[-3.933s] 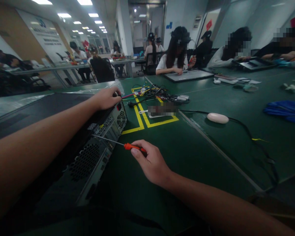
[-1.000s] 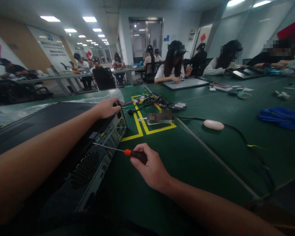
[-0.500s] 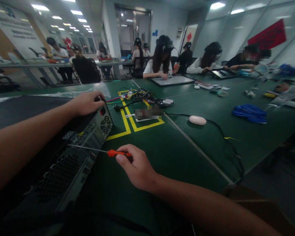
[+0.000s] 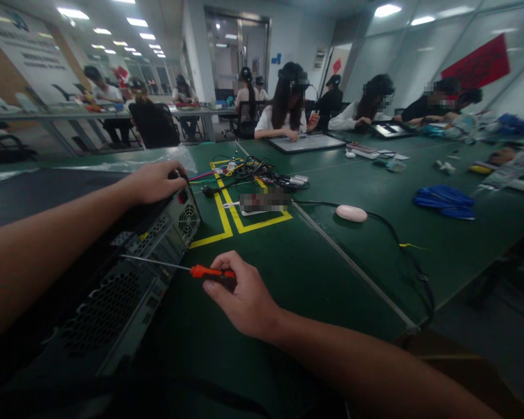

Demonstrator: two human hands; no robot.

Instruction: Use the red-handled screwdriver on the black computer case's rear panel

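Roughly crosswise, screwdriver, tip leftward toward computer case.

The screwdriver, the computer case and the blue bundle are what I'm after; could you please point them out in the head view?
Screwdriver (image 4: 199, 272), head view: orange front end of its handle.
Computer case (image 4: 107, 308), head view: perforated vent in its rear panel.
Blue bundle (image 4: 443, 201), head view: its middle.
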